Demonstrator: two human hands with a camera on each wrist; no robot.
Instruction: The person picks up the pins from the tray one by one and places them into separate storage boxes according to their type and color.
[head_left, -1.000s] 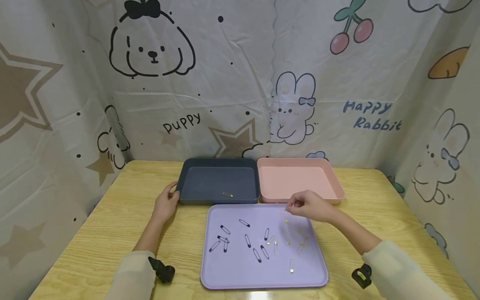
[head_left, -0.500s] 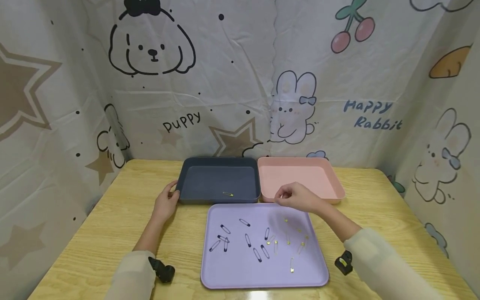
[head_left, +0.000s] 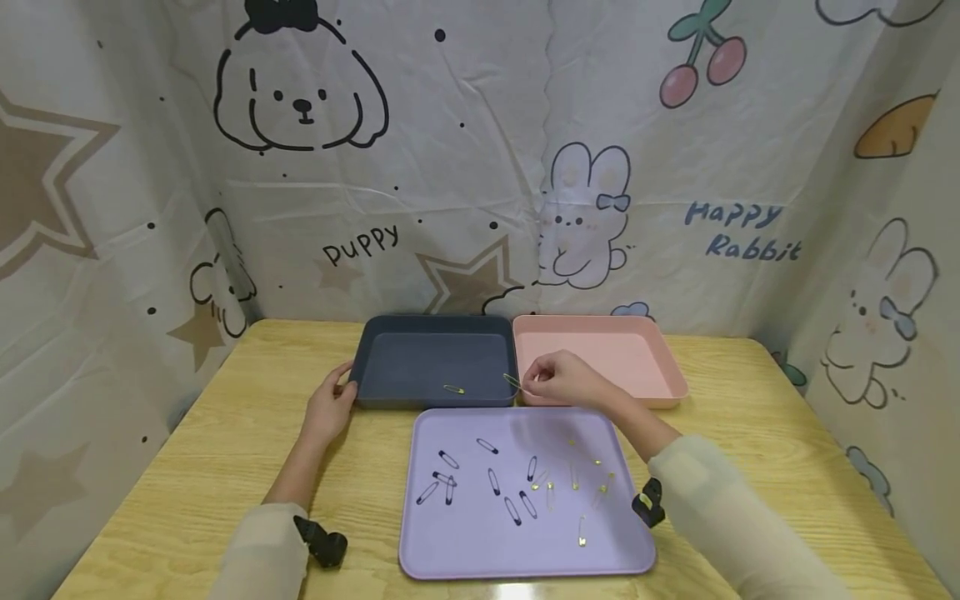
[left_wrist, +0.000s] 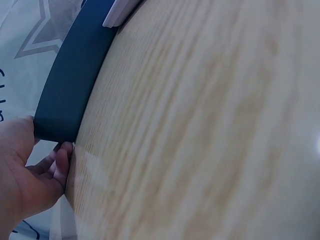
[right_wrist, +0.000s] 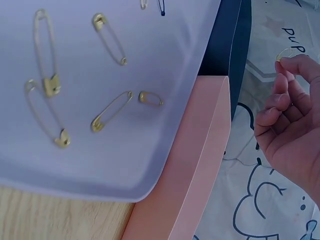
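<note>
My right hand [head_left: 566, 379] pinches a gold safety pin [head_left: 512, 381] between thumb and fingertips, above the wall where the dark blue tray [head_left: 420, 354] meets the pink tray [head_left: 600, 354]. In the right wrist view the pin [right_wrist: 285, 53] pokes out past the fingertips. My left hand [head_left: 330, 407] holds the dark tray at its left front corner; the left wrist view has its fingers [left_wrist: 61, 162] curled at the tray's end. One gold safety pin [head_left: 453, 389] lies inside the dark tray. Black-headed pins [head_left: 493, 481] and gold pins [head_left: 582, 531] lie scattered on the lilac tray [head_left: 480, 550].
The two deep trays stand side by side at the back of the wooden table [head_left: 217, 467], with the lilac tray in front of them. A printed cloth [head_left: 465, 167] hangs behind and at both sides. The pink tray shows no pins where its floor is visible.
My right hand has moved left from over the lilac tray's back edge to the seam between the deep trays, carrying the gold safety pin. The left hand stays at the dark tray.
</note>
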